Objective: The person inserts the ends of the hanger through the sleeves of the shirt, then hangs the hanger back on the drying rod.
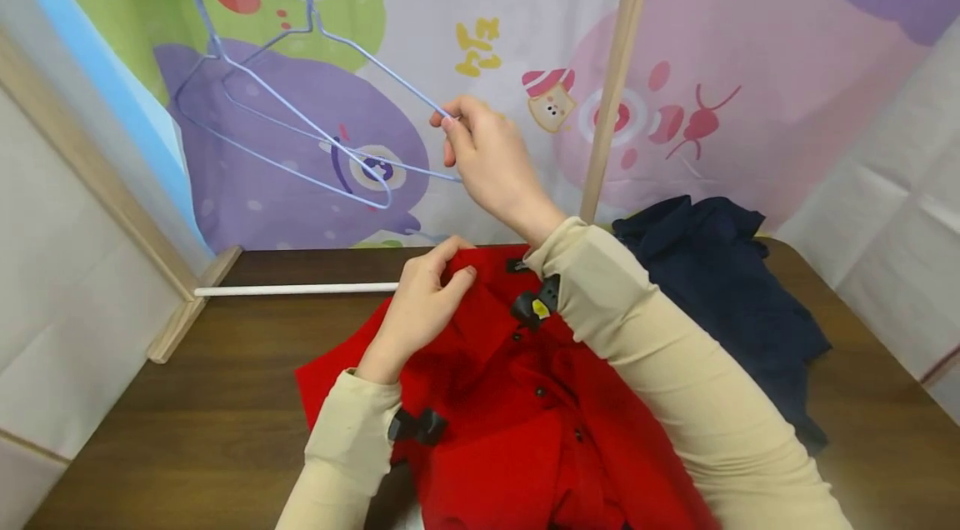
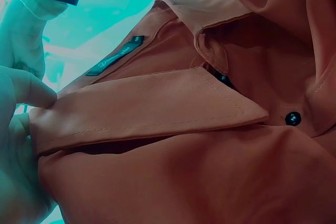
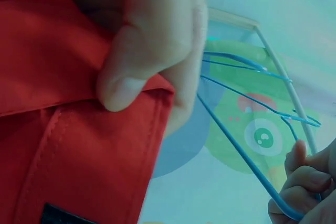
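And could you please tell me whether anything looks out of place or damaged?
Nothing looks spilled or damaged. Mildly untidy is the navy garment, lying rumpled on the table to the right of the red shirt, bunched in folds rather than laid flat.

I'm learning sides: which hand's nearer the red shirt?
Left. The left hand holds the red shirt by its collar; the right hand is higher, pinching a blue hanger.

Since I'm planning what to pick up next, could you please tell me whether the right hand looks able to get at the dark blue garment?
Probably not yet: the right hand is pinching a hanger. Nothing visible lies on the dark blue garment, so releasing the hanger would likely free it.
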Available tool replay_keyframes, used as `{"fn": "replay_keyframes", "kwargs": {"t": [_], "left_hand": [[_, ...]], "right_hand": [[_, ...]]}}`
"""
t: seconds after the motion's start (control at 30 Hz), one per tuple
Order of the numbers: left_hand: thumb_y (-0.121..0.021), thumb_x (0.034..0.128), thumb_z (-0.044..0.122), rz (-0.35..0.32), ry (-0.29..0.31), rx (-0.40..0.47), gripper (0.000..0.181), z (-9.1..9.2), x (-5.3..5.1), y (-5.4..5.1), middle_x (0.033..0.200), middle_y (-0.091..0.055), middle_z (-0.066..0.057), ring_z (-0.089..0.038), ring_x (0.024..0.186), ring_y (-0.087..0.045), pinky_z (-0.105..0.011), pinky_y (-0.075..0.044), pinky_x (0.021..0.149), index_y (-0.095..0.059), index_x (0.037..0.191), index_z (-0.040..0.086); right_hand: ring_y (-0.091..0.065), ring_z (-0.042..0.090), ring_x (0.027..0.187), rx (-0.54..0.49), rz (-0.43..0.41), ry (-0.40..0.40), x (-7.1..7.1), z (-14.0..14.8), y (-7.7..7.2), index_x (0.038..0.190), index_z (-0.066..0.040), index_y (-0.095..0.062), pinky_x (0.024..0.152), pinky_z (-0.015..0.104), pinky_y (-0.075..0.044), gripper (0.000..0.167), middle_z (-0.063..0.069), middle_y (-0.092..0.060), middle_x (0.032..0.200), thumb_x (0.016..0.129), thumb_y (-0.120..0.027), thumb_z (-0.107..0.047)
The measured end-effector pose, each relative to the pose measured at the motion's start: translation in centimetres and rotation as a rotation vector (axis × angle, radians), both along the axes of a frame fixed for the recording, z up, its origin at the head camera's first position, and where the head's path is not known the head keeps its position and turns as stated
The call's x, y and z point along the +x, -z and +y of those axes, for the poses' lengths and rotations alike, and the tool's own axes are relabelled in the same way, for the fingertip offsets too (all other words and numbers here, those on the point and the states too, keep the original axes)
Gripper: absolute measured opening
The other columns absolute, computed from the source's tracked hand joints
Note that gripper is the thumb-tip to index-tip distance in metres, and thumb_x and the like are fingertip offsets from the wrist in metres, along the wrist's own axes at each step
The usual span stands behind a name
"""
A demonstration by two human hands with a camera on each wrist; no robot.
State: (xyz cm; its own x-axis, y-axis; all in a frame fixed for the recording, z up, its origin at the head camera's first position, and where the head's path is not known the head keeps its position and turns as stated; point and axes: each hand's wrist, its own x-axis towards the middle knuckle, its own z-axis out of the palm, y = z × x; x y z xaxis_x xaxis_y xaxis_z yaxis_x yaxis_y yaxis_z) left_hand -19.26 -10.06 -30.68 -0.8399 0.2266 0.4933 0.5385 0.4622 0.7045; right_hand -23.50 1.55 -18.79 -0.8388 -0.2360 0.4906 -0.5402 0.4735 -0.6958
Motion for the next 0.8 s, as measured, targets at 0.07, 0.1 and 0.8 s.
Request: {"fn": "replay_keyframes", "kwargs": {"t": [0.07,0.1,0.8], "left_hand": [[-0.049,0.0872,0.009,-0.009,-0.001,0.003,0.016,-0.1,0.0,0.0,0.071,-0.056,0.003,-0.011,0.061,-0.047,-0.026,-0.041,0.059,-0.061,0.091,0.017],[-0.049,0.0873,0.009,-0.011,-0.001,0.004,0.016,-0.1,0.1,-0.1,0.072,-0.056,0.003,-0.011,0.061,-0.048,-0.026,-0.041,0.059,-0.061,0.091,0.017],[-0.048,0.0878,0.009,-0.036,0.018,0.03,0.016,-0.2,-0.2,0.1,0.07,-0.056,0.002,-0.012,0.061,-0.05,-0.027,-0.043,0.059,-0.061,0.091,0.017]], "right_hand": [[-0.04,0.017,0.053,-0.036,0.0,-0.004,0.2,0.2,-0.1,0.103,-0.01,-0.056,0.051,0.022,-0.03,0.019,0.002,-0.052,0.067,0.097,-0.04,-0.019],[-0.04,0.017,0.054,-0.055,-0.003,-0.006,0.3,0.3,-0.2,0.103,-0.009,-0.056,0.051,0.022,-0.03,0.02,0.003,-0.05,0.067,0.097,-0.04,-0.019],[-0.03,0.011,0.048,-0.436,-0.026,-0.043,1.7,6.8,3.2,0.082,-0.002,-0.046,0.045,0.022,-0.024,0.02,-0.002,-0.035,0.056,0.096,-0.044,-0.017]]}}
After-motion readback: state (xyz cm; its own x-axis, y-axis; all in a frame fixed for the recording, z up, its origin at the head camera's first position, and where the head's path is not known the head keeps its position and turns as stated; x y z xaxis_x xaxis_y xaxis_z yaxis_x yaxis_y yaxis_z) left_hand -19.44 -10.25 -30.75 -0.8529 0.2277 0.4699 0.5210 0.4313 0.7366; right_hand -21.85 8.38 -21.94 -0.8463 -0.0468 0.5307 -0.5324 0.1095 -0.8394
